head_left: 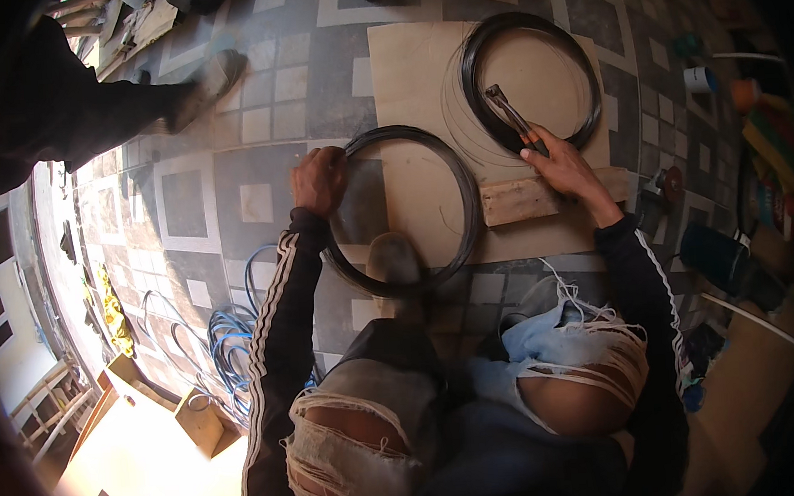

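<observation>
My left hand (318, 180) grips the left side of a coil of black wire (467, 203), which is upright or lying over my shoe (393, 262) and a sheet of board (413, 56); I cannot tell how far it is raised. My right hand (556, 165) holds cutting pliers (511, 114) with dark and orange handles, their jaws over a second wire coil (586, 73) on the board. Just below my right hand lies a wooden block (517, 202). Loose thin strands curve beside the second coil.
Another person's trousered leg and shoe (210, 82) are at the upper left. Blue tubing (229, 326) lies left of my legs, near wooden pieces (199, 424). At the right are an angle grinder (666, 181), bottles and other items (763, 135). The floor (185, 206) is patterned tile.
</observation>
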{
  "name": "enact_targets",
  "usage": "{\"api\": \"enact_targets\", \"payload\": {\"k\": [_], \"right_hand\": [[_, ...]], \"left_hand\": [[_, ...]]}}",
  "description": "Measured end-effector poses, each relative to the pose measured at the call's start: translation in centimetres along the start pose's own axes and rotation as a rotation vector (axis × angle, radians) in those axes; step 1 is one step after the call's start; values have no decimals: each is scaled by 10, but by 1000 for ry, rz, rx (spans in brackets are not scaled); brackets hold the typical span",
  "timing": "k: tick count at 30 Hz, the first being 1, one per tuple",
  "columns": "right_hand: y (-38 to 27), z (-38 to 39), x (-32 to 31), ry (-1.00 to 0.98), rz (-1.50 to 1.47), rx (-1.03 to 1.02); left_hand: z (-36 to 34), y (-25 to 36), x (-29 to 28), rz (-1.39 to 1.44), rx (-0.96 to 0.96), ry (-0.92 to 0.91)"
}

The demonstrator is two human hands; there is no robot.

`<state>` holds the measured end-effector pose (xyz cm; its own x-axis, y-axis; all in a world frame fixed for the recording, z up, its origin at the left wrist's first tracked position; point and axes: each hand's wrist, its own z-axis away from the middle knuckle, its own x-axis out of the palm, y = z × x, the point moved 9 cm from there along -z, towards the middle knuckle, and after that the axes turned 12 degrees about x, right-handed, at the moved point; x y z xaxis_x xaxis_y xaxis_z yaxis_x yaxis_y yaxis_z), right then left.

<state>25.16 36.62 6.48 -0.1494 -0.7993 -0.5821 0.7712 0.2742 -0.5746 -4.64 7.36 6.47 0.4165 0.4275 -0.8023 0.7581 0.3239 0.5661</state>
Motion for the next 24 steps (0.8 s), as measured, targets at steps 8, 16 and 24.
{"api": "enact_targets", "payload": {"k": [8, 16, 24], "right_hand": [[3, -14, -34, 582, 564, -50], [-94, -7, 59, -161, -670, -181], [-120, 3, 96, -134, -945, -240]], "left_hand": [[-15, 16, -10, 174, 15, 43], [-17, 101, 48, 720, -179, -252], [-13, 122, 41, 664, -85, -266]]}}
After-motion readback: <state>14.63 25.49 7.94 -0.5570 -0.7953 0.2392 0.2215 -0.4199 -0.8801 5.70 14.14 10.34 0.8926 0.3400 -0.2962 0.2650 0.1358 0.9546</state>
